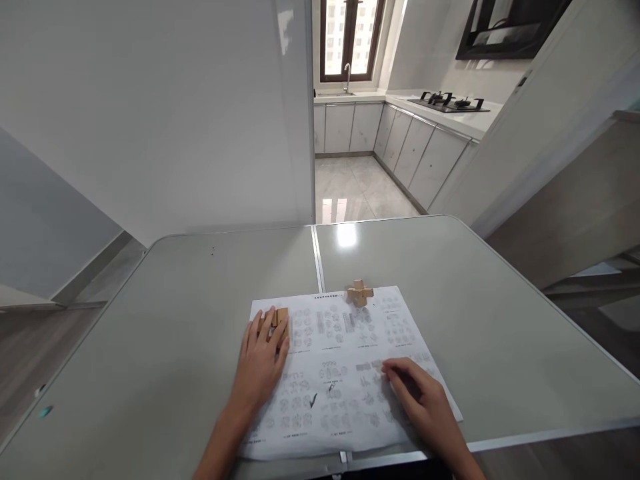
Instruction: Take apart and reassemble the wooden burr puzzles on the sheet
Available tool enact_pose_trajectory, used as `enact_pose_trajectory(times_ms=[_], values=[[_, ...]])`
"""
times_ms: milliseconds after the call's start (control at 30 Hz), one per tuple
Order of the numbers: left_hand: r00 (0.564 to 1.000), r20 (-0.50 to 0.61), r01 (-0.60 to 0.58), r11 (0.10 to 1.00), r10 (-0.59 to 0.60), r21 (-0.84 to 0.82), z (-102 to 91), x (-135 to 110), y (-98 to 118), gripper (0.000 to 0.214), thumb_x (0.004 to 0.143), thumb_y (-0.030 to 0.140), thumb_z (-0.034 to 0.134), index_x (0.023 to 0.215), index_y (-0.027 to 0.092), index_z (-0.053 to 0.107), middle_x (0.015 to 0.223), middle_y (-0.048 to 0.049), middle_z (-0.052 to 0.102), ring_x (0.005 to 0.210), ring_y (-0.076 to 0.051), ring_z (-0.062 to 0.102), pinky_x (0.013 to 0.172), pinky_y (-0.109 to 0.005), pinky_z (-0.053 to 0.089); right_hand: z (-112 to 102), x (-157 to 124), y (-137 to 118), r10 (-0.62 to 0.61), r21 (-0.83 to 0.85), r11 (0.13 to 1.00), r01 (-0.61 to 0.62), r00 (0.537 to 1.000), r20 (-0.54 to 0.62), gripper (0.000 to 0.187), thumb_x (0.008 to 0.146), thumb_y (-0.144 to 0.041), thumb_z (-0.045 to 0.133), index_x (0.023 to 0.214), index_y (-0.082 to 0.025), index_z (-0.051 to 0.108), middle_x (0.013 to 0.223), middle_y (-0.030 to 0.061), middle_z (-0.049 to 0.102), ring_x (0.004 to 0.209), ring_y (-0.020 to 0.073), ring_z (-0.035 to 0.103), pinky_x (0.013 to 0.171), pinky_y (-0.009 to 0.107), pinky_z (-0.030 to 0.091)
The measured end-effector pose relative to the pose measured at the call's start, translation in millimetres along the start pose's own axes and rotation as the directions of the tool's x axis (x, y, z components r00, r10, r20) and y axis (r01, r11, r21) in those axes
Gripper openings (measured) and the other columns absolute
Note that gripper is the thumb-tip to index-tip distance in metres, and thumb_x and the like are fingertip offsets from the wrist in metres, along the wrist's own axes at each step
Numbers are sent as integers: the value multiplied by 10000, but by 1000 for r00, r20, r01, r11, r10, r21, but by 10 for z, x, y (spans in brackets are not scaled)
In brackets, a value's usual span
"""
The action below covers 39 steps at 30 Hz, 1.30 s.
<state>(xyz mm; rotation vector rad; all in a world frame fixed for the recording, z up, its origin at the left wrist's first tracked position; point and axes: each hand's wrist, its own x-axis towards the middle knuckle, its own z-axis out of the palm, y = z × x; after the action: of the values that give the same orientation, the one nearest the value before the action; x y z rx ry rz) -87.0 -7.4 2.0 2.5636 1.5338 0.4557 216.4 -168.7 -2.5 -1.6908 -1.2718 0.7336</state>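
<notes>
My left hand lies with fingers spread over a square wooden block puzzle at the far left corner of a printed sheet. The fingers cover part of the puzzle. My right hand rests on the right side of the printed paper sheet, its fingers curled and the index fingertip near the thumb. Nothing shows between them. Beyond it, an interlocking wooden cross puzzle stands at the sheet's far edge. Rows of small puzzle drawings and two dark marks are on the paper.
The pale table has a metal seam running across it. A small teal object lies near its left edge. A white panel rises behind the table; past it are kitchen cabinets and a gas hob.
</notes>
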Motion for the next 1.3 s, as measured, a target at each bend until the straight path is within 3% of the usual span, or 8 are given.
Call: enact_pose_trajectory(times_ms=[233,433,833,1000,1200,1300], values=[[999,-47,6,1000,-5,27,-26,-255,118,523,1075,379,447,1583,258,456,1705,-90,339,1593,-361,229,1238,-625,323,2,-24,17,25,40,999,-25,1000,16,311,1017,-470,566,1045,-215,742,1028,81,782,949,248,751,872,333,602],[995,-96,32,997,-24,77,61,-450,158,516,1065,313,457,1579,276,462,1671,-60,410,1584,-337,269,1217,-582,389,12,-23,58,32,57,998,-34,998,45,306,1016,-477,568,1049,-228,742,1060,86,777,973,245,741,875,320,596],[994,-108,14,999,-9,38,82,-411,158,550,1058,286,468,1605,274,412,1675,-64,402,1597,-321,244,1232,-571,370,40,-37,71,44,59,997,-45,999,19,341,993,-513,587,1040,-219,754,1069,104,785,977,275,739,879,358,601],[994,-108,-6,999,10,38,74,-401,118,537,1052,285,478,1587,262,441,1674,-71,402,1586,-320,274,1224,-563,386,23,1,-10,67,47,996,-69,996,51,333,997,-505,581,1051,-223,750,1042,93,779,911,253,731,797,331,590],[995,-98,-21,999,26,45,75,-408,73,512,1053,295,477,1563,247,480,1665,-68,419,1589,-322,268,1220,-568,390,7,227,-112,122,-43,992,-117,984,132,364,988,-535,549,1051,-224,728,837,54,744,701,217,676,653,326,544],[995,-99,-19,998,24,53,80,-416,70,527,1058,301,470,1581,243,451,1675,-66,401,1592,-317,264,1230,-568,377,34,440,-150,112,-23,994,-111,989,99,398,979,-548,548,1182,-228,668,960,68,757,708,211,695,638,325,549]])
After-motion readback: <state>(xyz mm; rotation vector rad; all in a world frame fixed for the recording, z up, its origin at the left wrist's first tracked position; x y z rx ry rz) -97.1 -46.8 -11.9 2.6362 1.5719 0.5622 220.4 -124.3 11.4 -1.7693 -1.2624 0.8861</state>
